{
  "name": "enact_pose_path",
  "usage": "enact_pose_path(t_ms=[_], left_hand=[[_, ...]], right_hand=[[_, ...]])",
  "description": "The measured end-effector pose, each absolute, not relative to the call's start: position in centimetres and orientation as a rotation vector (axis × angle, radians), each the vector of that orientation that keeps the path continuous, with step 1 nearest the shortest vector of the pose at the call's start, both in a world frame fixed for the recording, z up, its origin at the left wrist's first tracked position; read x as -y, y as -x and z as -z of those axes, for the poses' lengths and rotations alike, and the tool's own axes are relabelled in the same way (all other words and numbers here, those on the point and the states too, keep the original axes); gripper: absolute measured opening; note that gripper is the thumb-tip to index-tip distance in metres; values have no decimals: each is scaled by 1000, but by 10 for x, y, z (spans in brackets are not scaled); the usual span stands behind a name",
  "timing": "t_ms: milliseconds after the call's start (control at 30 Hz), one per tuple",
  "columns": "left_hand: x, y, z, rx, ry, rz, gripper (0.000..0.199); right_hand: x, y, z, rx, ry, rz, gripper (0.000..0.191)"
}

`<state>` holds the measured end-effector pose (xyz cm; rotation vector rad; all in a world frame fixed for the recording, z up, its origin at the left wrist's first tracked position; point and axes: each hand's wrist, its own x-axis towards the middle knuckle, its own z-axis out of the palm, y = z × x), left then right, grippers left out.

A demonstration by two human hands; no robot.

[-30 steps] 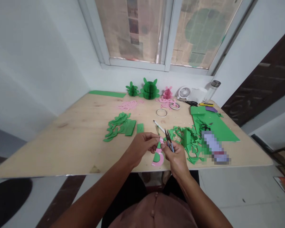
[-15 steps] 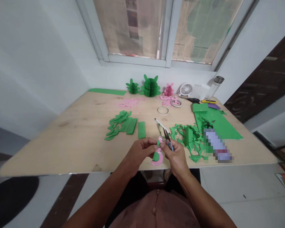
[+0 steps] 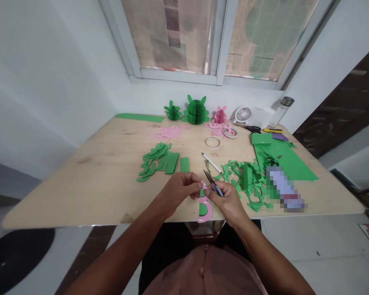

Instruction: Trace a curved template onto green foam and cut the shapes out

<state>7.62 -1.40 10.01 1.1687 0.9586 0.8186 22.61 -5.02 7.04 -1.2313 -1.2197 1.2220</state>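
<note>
Over the table's front edge, my left hand (image 3: 184, 189) pinches the upper end of a pink and green paper cutout (image 3: 206, 211), which hangs down in curved shapes. My right hand (image 3: 226, 200) is closed round small scissors (image 3: 214, 185), their blades apart and pointing up and left. Its thumb and finger also touch the cutout beside my left fingertips. A white pen (image 3: 211, 162) lies just beyond the scissors. Left of it are a small green paper rectangle (image 3: 185, 164) and a pile of green cut pieces (image 3: 153, 162).
Green scraps (image 3: 246, 180) and a green sheet (image 3: 295, 164) lie at the right, by a pixelated object (image 3: 284, 186). Along the back stand green and pink paper figures (image 3: 196, 110), a white fan (image 3: 243, 114) and a bottle (image 3: 282, 111). Pink scraps (image 3: 167, 132) lie before them.
The paper cutout has moved slightly down. The scissors have tilted further left in my right hand, and the whole view has shifted a little.
</note>
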Motion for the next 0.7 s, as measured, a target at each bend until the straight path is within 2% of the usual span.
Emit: enact_pose_path(t_ms=[300, 700], left_hand=[[16, -79, -88, -1026, -1052, -1086, 10], [16, -84, -92, -1058, -980, -1159, 10]], right_hand=[[51, -226, -65, 1071, 1188, -1298, 24], [50, -228, -70, 1073, 1242, -1264, 24]])
